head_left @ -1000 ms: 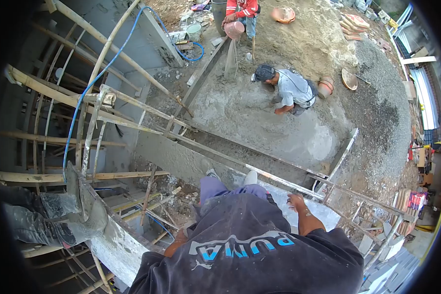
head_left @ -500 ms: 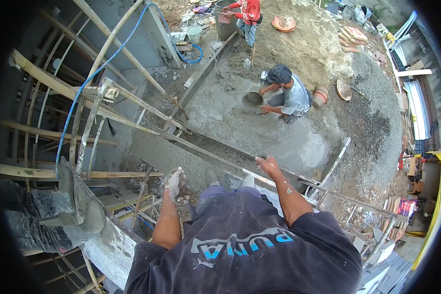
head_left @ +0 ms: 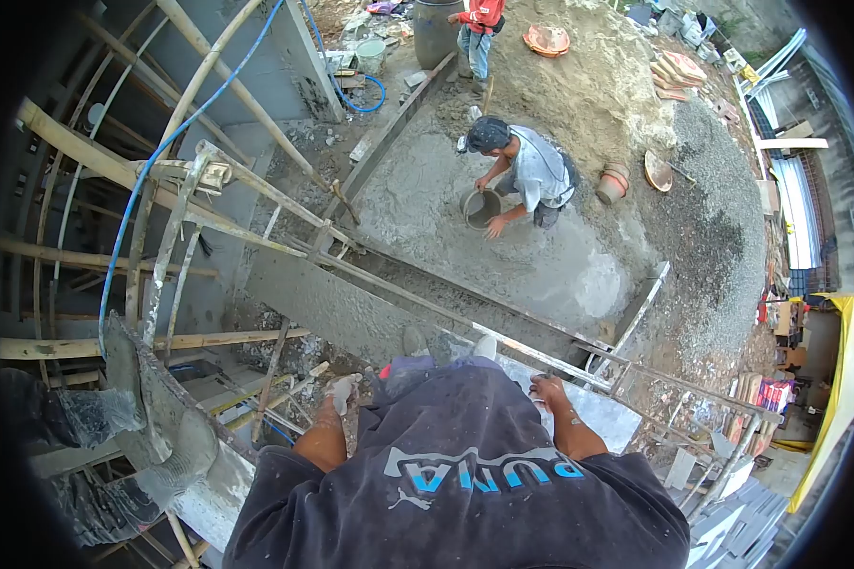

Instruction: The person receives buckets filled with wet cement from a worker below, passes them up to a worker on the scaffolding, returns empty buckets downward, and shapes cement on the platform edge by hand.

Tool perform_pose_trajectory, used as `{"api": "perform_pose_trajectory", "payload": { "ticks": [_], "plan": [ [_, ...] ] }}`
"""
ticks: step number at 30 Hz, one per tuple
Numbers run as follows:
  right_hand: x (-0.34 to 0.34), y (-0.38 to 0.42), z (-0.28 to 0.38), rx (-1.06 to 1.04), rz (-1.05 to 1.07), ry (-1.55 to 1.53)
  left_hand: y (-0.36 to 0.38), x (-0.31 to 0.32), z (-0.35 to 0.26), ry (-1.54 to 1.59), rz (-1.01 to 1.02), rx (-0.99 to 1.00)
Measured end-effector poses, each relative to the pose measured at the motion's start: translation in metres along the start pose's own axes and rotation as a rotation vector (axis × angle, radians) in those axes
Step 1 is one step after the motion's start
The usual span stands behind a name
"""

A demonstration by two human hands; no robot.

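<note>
My left hand [head_left: 341, 389], crusted with grey cement, hangs at my left side with its fingers loosely stretched and nothing in them. My right hand [head_left: 547, 389] is at my right side, over a pale board [head_left: 603, 417], its fingers loosely bent and apart, holding nothing visible. Between the hands I see my dark shirt [head_left: 493, 417], and beyond it the tips of my footwear on a cement-covered plank [head_left: 337, 308]. A long scaffold rail [head_left: 427, 313] runs across in front of me. Below, a crouching person [head_left: 536, 171] handles a bucket [head_left: 482, 209] on wet mortar [head_left: 550, 266].
Bamboo poles [head_left: 76, 147] and a blue hose [head_left: 209, 100] stand on the left. A mortar-smeared board [head_left: 190, 455] lies beside me at lower left, with dark cement-stained fabric [head_left: 100, 507] next to it. Another person in red [head_left: 484, 14] stands near a barrel [head_left: 436, 33]. Gravel [head_left: 721, 209] spreads at right.
My right hand has drawn back from over the rail to my side. My left hand has dropped slightly lower. The crouching person has shifted left, with the bucket turned.
</note>
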State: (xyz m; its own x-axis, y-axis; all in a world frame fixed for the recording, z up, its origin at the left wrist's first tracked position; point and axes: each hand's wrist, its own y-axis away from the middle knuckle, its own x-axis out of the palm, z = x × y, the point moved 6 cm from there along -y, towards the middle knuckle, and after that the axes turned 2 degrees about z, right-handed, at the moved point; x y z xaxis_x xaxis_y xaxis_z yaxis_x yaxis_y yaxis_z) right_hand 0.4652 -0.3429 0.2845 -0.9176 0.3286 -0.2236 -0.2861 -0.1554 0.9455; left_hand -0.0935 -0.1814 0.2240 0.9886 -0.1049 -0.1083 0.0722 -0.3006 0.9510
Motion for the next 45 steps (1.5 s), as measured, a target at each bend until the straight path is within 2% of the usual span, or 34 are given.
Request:
{"api": "perform_pose_trajectory", "payload": {
  "ticks": [2, 4, 6, 8, 11, 15, 20, 23, 26, 29, 32, 35, 37, 41, 45],
  "plan": [
    [0.007, 0.007, 0.004, -0.011, 0.000, -0.018, -0.007, 0.001, -0.018, -0.029, -0.049, 0.025],
    [0.018, 0.018, 0.024, -0.040, 0.005, -0.029, 0.021, 0.022, -0.066, -0.010, -0.007, -0.062],
    [0.030, 0.032, 0.048, -0.102, 0.010, -0.045, 0.016, 0.030, -0.106, 0.020, -0.070, 0.056],
    [0.041, 0.035, 0.071, -0.169, 0.023, -0.051, 0.033, 0.045, -0.152, 0.038, -0.013, 0.244],
    [0.048, 0.047, 0.104, -0.245, 0.015, 0.023, 0.038, 0.062, -0.184, 0.081, 0.049, 0.332],
    [0.043, 0.043, 0.115, -0.307, 0.010, 0.041, 0.051, 0.072, -0.178, 0.049, 0.010, 0.314],
    [0.023, 0.039, 0.088, -0.264, 0.006, 0.023, 0.030, 0.059, -0.088, -0.060, -0.067, 0.164],
    [0.008, 0.014, 0.047, -0.146, 0.021, 0.006, 0.013, 0.048, -0.022, -0.063, 0.001, -0.009],
    [-0.006, 0.004, 0.020, -0.086, 0.033, 0.042, 0.021, 0.047, 0.014, -0.036, 0.018, -0.072],
    [-0.014, 0.007, 0.013, -0.065, 0.036, 0.064, -0.005, 0.041, 0.039, 0.050, 0.024, -0.010],
    [-0.020, 0.000, 0.014, -0.080, 0.040, 0.078, 0.027, 0.053, 0.010, -0.043, -0.032, 0.031],
    [-0.022, -0.005, 0.031, -0.126, 0.055, 0.071, 0.078, 0.082, -0.038, 0.093, -0.147, 0.187],
    [-0.023, -0.004, 0.047, -0.175, 0.076, 0.057, 0.080, 0.094, -0.049, 0.189, -0.081, 0.207],
    [-0.024, -0.012, 0.071, -0.288, 0.104, 0.091, 0.085, 0.107, -0.053, 0.174, -0.047, 0.150],
    [-0.030, 0.004, 0.089, -0.340, 0.066, 0.154, 0.111, 0.121, -0.045, 0.239, -0.116, 0.217]
  ]
}}
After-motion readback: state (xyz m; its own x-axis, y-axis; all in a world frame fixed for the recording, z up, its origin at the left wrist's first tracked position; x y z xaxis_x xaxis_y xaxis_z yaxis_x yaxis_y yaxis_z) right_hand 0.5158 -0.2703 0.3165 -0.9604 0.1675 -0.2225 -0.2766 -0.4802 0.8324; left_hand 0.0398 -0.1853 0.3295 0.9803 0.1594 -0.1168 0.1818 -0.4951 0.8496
